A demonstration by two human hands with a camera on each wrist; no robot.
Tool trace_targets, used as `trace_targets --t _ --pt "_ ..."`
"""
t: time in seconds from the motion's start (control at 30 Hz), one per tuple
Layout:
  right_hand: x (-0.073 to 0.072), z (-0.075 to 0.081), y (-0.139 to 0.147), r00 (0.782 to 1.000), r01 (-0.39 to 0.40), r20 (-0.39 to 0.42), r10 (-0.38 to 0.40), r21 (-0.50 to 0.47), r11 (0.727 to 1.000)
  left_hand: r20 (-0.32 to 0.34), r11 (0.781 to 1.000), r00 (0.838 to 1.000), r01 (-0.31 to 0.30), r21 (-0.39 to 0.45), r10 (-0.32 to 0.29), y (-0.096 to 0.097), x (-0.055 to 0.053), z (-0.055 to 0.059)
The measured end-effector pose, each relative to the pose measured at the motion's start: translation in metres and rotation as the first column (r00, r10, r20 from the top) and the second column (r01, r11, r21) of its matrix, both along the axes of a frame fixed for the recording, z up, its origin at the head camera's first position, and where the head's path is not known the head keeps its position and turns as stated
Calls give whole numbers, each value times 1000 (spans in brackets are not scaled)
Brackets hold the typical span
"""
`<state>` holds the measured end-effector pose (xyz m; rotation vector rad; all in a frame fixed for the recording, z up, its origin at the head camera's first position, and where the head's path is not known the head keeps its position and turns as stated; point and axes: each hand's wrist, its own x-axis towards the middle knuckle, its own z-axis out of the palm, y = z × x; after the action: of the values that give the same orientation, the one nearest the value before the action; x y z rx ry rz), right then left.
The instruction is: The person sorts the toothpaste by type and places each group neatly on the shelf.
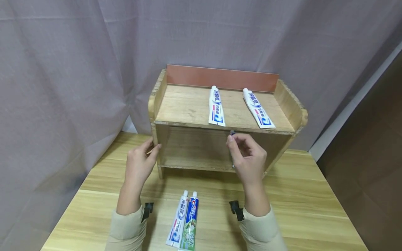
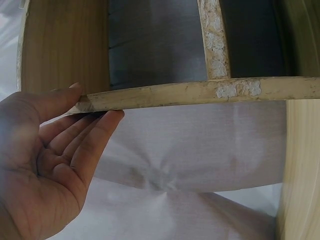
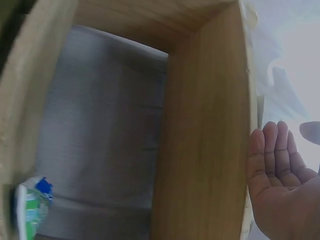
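A two-tier wooden shelf [image 1: 224, 127] stands on the table. My left hand [image 1: 140, 164] grips the front edge of its left side panel [image 2: 165, 95], thumb on the inner face and fingers on the outer. My right hand [image 1: 250, 157] is in front of the lower tier, close to the upper board's edge. In the right wrist view its fingers [image 3: 280, 150] are extended, with nothing between them and the thumb. A green, white and blue toothpaste tube [image 3: 35, 207] lies in the lower tier, mostly hidden behind my right hand in the head view.
Two white toothpaste tubes lie on the top board, one near the middle [image 1: 216, 106] and one to the right [image 1: 258, 108]. On the table in front, a white tube [image 1: 178, 219] and a blue-green tube [image 1: 190, 223] lie side by side. Grey curtain [image 1: 201, 31] hangs behind the shelf.
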<state>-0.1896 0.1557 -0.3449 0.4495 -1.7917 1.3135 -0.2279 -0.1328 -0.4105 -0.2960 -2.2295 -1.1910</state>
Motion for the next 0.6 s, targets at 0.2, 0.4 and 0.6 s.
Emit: trace_targets --t 0.2,0.4,0.6 --pt "4 -20 1 998 -50 28 50 21 999 -3 1000 1000 0 2 0 0 0 0" --pt "6 -42 0 992 -94 84 90 35 995 -4 1000 1000 1 8 -1 0 0 -1" --pt "10 -64 -2 984 -103 151 95 46 994 1 1000 1000 2 7 -2 -1 0 -1"
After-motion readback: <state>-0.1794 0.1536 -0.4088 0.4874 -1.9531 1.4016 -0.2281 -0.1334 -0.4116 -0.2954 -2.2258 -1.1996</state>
